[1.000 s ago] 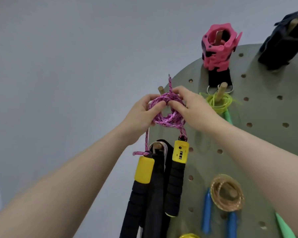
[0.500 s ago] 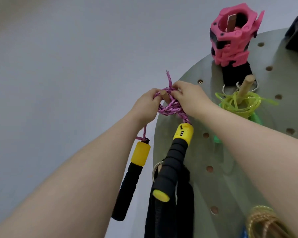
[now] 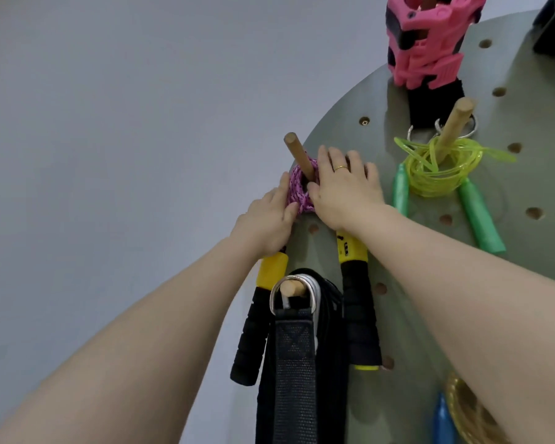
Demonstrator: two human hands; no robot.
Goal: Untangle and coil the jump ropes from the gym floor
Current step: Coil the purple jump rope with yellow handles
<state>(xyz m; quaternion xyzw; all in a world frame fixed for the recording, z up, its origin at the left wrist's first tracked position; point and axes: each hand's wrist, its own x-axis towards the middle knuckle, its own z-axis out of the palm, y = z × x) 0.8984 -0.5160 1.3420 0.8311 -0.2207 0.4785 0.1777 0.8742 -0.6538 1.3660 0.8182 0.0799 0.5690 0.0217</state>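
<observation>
Hands [image 3: 345, 193] pressing braided pink rope [image 3: 297, 190], wooden peg [image 3: 297, 157]

Green rope [image 3: 436, 174] beside peg [image 3: 298, 157]

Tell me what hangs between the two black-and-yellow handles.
In the head view, a black strap hangs between the handles from a metal ring hooked over a wooden peg.

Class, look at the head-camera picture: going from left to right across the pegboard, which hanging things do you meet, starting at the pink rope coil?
Pink rope coil on its wooden peg → green-handled jump rope on the next peg → blue-handled jump rope, low near the bottom edge.
</observation>
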